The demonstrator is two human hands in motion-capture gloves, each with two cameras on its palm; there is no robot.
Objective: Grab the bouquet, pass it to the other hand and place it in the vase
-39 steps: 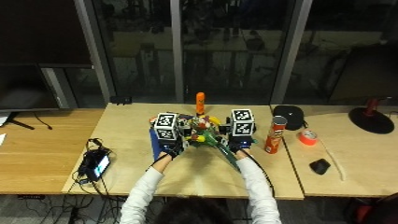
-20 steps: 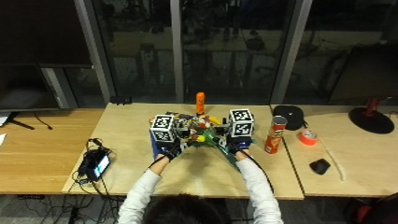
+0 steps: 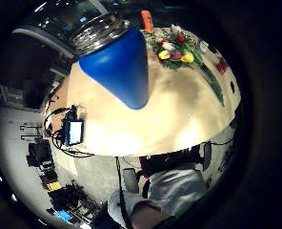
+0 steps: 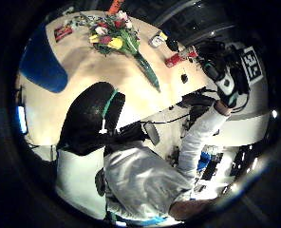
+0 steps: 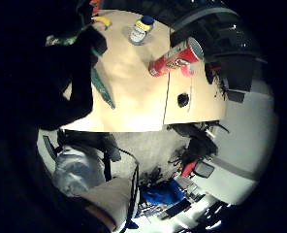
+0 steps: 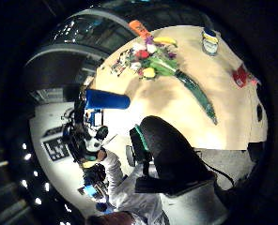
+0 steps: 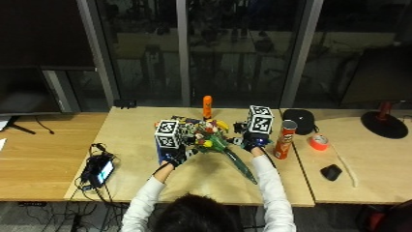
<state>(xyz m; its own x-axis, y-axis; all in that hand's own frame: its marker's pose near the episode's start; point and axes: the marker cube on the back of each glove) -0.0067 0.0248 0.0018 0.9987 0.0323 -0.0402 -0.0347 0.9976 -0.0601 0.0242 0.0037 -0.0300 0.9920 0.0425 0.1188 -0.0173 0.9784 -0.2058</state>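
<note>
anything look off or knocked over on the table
Nothing stands out. The bouquet lies flat on the table, not yet picked up; the blue vase and red can stand upright, and nothing is spilled.

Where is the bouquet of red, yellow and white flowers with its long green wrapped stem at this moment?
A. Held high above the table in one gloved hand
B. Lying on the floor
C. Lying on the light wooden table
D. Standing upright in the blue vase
C: in both thumb side palm views the bouquet lies flat on the light wooden table, apart from the blue vase.
</note>
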